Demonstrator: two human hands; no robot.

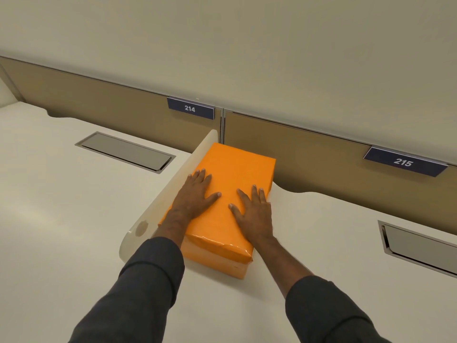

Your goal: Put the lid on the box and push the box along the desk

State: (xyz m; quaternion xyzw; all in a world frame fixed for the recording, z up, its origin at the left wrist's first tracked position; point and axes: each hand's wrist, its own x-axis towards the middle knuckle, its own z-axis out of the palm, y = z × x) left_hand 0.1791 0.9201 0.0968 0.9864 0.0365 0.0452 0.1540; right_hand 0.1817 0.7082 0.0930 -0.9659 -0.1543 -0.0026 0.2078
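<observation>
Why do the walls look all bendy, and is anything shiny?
In the head view, the wide lens curves the partition edges; soft light shines a little on the orange box near its front edge; the 214 and 215 signs read sharply.

Single head-worn view, forward and down, close over the desk [74, 219].

Dark grey long sleeves [148, 280]; bare hands.
</observation>
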